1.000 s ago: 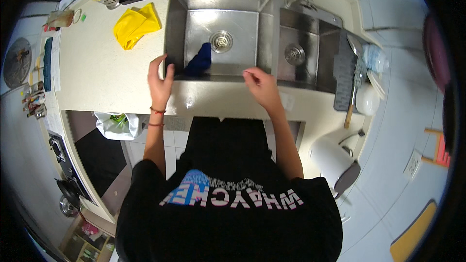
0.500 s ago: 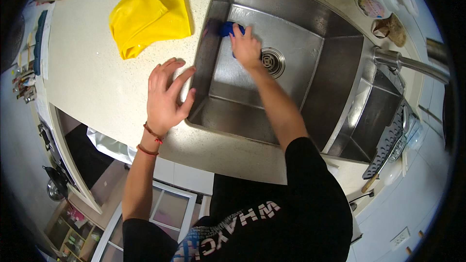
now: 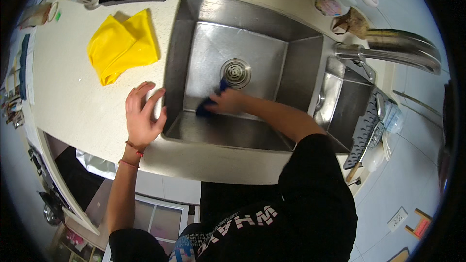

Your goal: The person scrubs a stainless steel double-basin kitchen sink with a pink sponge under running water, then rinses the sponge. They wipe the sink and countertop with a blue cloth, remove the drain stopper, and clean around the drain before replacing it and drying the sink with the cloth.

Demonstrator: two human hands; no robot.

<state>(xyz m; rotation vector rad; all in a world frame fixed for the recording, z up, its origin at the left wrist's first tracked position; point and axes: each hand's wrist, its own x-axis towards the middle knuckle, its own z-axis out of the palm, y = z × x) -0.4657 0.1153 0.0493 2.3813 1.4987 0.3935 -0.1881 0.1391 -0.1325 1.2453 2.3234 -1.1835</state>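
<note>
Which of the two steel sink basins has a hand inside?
The larger steel basin, on the left: the right hand holds a dark blue cloth there. The smaller steel basin has none.

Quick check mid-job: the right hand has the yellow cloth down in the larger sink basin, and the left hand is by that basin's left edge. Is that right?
Not the cloth: the head view shows the right hand with the dark blue cloth in the larger sink basin. The left hand is by that basin's left edge, as you said.
</note>
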